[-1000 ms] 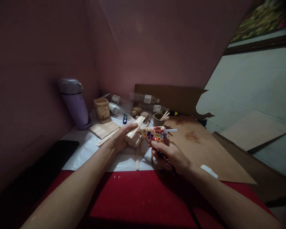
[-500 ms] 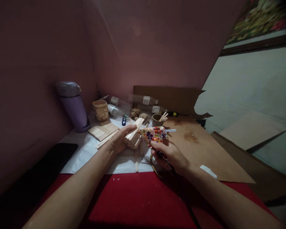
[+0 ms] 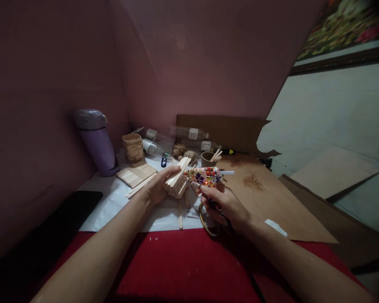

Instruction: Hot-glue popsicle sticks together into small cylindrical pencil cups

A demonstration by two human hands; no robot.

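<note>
While smooth white sheeting (image 3: pixel 97 212) is covering the middle of the work surface, a red cloth (image 3: pixel 177 265) is showing along the near edge, and a matte brown cardboard sheet (image 3: pixel 284 206) is spreading out at the right, bearing dark, rough smears. Clear, ribbed plastic bottles (image 3: pixel 194 134) are lying at the back near rounded balls of coarse twine (image 3: pixel 179 150). A smooth purple tumbler (image 3: pixel 99 149) is leaning in view at the far left, and a squarish tan basket (image 3: pixel 133 147) with a scalloped rim is standing beyond a banded bundle of craft sticks (image 3: pixel 136 174). Flat sticks are jutting at a slant from a round brown cup (image 3: pixel 208 159).

Between the two hands, above the white sheeting, a small boxy craft-stick piece (image 3: pixel 177 189) is showing pale, flat wooden strips with rounded ends, the upper ones lying diagonally. Its inner build is too small to make out. The floral-patterned glue gun (image 3: pixel 204 176) is pointing its tip leftward at the piece, close beside it; a whitish glue stick (image 3: pixel 228 172) is protruding from its back and a small red light is glowing on its side.

Reaching in from the lower left, the left hand (image 3: pixel 159 185) is gripping the piece, its thumb lying along the top. The right hand (image 3: pixel 221 200) is wrapping its fingers around the glue gun's handle, its thumb resting against the body.
</note>
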